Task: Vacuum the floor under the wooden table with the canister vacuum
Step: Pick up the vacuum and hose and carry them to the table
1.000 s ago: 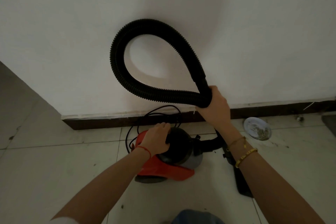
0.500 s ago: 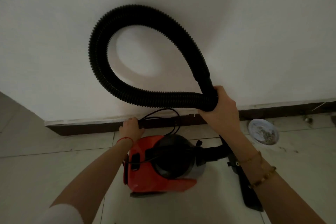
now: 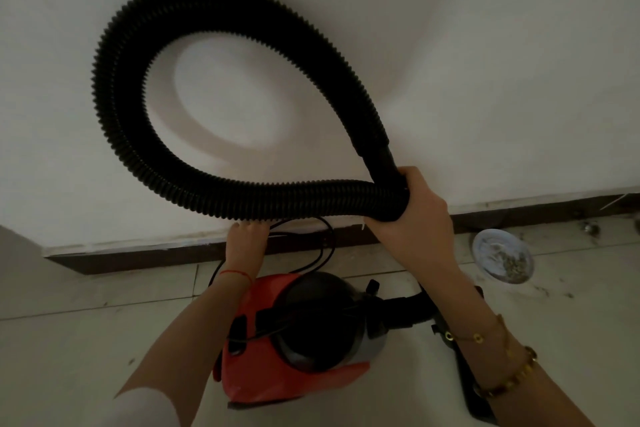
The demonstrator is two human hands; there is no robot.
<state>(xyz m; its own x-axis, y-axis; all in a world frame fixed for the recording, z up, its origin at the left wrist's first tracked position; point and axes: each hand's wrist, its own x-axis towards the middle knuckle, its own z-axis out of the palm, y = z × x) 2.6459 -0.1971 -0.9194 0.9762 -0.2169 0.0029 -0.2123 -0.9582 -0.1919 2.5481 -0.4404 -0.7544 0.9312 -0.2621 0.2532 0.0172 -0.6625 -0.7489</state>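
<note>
Right hand (image 3: 412, 215): clenched round the hose (image 3: 114, 87) where its two runs cross, so that a wide loop is held up against the wall (image 3: 485, 45). The grip is unchanged from a second ago; the loop is seen larger and higher in the view.

Left hand (image 3: 246, 244): a second ago it was laid on the black dome of the vacuum (image 3: 298, 336); it has since been moved past the body to the cord (image 3: 322, 250) coiled at the skirting (image 3: 138, 256). Its fingers are reached down to the cord by the wall; whether the cord is gripped or only touched cannot be told.

Vacuum: red canister with black dome, stood on the floor (image 3: 69, 340) just below and between the two forearms, near the wall. The hose end is joined at its right side, under the right wrist.

Nozzle (image 3: 474, 388): a dark flat piece, lain on the floor beneath the right forearm, largely hidden.

Dish (image 3: 502, 262): round and pale, holding small bits, lain on the floor by the skirting, to the right of the right hand.

Judgement: the shift to the cord suggests that the machine is being readied, likely for plugging in or carrying. No table is in view; vacuuming is not yet begun.
</note>
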